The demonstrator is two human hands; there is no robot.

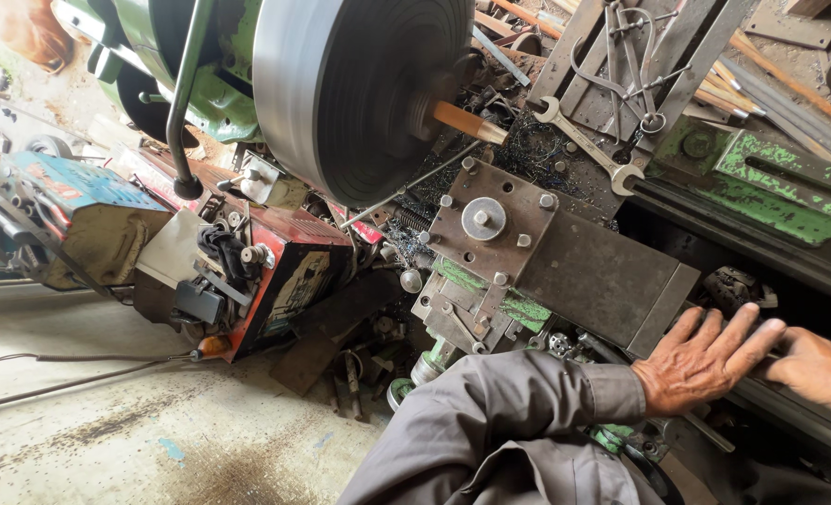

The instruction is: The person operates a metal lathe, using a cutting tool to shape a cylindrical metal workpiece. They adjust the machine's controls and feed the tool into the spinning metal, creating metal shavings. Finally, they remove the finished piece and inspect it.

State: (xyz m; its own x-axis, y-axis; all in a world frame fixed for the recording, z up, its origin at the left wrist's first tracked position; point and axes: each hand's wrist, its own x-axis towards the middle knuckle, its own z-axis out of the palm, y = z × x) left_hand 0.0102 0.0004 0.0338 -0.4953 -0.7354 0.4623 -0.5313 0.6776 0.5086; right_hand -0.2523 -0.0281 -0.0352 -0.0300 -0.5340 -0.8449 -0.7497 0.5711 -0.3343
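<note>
Grey sleeve (499, 421), left hand (700, 360) perhaps touching steel plate (602, 276).

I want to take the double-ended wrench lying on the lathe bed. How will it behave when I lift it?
The wrench looks like solid steel, so probably stiff and heavy for its size. It lies flat among metal shavings, so it should not roll. The surface seems oily, so it may be slippery.
</note>
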